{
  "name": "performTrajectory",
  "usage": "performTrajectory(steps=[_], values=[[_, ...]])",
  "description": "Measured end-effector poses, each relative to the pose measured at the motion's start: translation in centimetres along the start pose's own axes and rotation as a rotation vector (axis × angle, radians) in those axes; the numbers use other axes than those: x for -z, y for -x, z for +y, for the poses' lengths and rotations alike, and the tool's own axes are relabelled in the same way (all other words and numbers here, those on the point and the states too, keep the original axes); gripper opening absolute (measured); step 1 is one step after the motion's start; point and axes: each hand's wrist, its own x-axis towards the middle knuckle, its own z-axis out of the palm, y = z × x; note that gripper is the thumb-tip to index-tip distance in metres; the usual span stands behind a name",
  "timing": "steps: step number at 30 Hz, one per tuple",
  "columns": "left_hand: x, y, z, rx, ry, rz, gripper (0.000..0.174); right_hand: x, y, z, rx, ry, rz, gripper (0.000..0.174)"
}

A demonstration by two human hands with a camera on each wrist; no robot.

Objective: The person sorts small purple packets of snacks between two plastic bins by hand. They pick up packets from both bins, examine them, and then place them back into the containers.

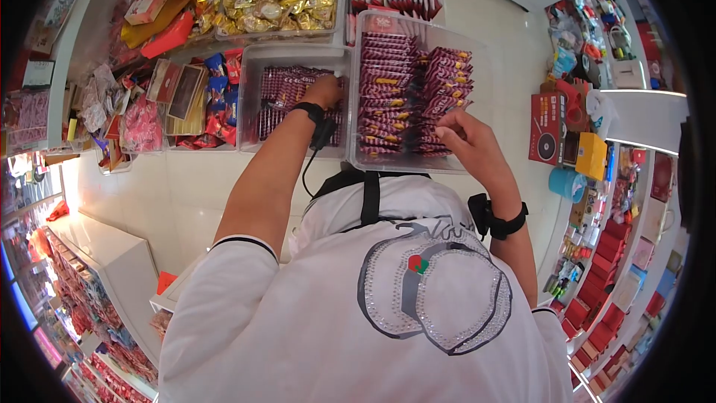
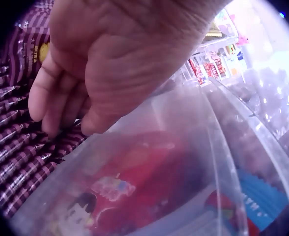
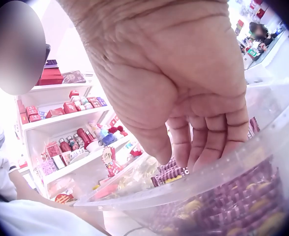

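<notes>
Overhead, two bins (image 1: 294, 51), close-up, fingertips (image 2: 39, 107) on packets (image 2: 16, 163)

Honestly, nothing here is readable. The purple snack packets (image 1: 388, 89) carry yellow print and the shirt (image 1: 261, 313) has some script, but both are too blurry to make out.

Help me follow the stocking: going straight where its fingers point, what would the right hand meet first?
Likely the maroon snack packets in the clear bin, just below the right hand; depth is unclear.
</notes>
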Motion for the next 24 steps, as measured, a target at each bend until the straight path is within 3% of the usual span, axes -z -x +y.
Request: performTrajectory(steps=[5, 8, 11, 13, 17, 20, 24], values=[[0.1, -0.6, -0.4, -0.042, -0.011, -0.042, 0.034, 0.1, 0.1, 0.2, 0.002, -0.016, 0.021, 0.015], [-3.0, -4.4, -5.3, -0.183, -0.054, 0.195, 0.032, 0.1, 0.1, 0.4, 0.008, -0.029, 0.039, 0.015], [-1.5, -2.6, -2.9, -0.025, 0.007, 0.042, 0.031, 0.2, 0.0, 0.1, 0.022, 0.012, 0.032, 0.015], [-2.2, -3.9, -4.7, -0.143, -0.051, 0.067, 0.032, 0.1, 0.0, 0.1, 0.042, 0.026, 0.032, 0.016], [-3.9, -4.7, -6.6, -0.221, -0.089, 0.247, 0.043, -0.1, 0.0, -0.3, 0.024, 0.009, 0.016, 0.015], [-2.5, -2.2, -4.1, -0.216, -0.059, 0.254, 0.049, -0.2, -0.1, -0.1, 0.033, 0.026, 0.012, 0.016], [-1.4, 0.2, -1.4, -0.132, -0.063, 0.196, 0.045, -0.2, 0.0, 0.0, 0.035, 0.033, 0.008, 0.016]])
